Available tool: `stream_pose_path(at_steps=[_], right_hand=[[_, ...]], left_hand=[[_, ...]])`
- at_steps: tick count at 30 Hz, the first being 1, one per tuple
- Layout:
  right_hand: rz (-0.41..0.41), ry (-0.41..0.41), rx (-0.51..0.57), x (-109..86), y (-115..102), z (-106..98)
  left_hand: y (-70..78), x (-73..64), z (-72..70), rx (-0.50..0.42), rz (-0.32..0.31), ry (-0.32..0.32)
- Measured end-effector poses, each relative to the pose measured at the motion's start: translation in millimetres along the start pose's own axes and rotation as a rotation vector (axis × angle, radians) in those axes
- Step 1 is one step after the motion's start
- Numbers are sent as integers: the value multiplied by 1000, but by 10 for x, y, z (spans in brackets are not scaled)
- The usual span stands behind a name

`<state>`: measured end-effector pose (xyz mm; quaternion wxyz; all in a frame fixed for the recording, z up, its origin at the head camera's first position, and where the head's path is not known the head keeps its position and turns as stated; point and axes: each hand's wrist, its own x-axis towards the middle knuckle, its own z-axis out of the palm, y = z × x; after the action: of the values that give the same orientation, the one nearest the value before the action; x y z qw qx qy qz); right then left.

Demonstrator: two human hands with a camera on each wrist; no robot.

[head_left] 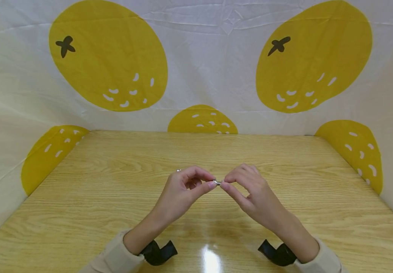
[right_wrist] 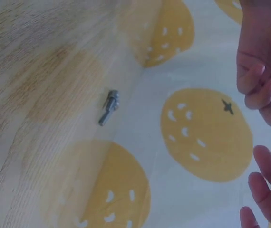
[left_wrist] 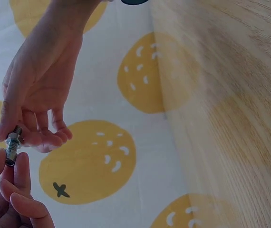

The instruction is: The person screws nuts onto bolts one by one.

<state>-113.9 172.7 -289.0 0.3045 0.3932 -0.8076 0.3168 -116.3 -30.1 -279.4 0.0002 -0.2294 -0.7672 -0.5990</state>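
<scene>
In the head view both hands meet over the middle of the table. My left hand (head_left: 180, 195) pinches one end of a small metal bolt (head_left: 218, 183) between thumb and index finger. The thumb and index finger of my right hand (head_left: 255, 192) pinch its other end. Up close in the left wrist view, the bolt (left_wrist: 12, 147) shows a nut around a threaded body. A silvery bolt-like metal piece (right_wrist: 110, 107) appears in the right wrist view, apart from the fingers; what supports it I cannot tell.
The glossy wooden table (head_left: 114, 182) spreads beneath both hands. A white cloth (head_left: 211, 64) with yellow fruit prints hangs behind it and along both sides. Black straps (head_left: 158, 253) circle the wrists, below cream sleeves (head_left: 121, 254).
</scene>
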Motion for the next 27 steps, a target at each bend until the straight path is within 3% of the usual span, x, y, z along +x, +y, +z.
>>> stream_pose_path(at_steps=[6, 16, 27], right_hand=[[54, -19, -5, -11, -14, -17], [-29, -27, 47, 3, 6, -17], [-21, -24, 30, 0, -5, -6]], left_hand=[[6, 0, -1, 3, -2, 0], [9, 4, -1, 5, -5, 3], [11, 4, 2, 10, -2, -2]])
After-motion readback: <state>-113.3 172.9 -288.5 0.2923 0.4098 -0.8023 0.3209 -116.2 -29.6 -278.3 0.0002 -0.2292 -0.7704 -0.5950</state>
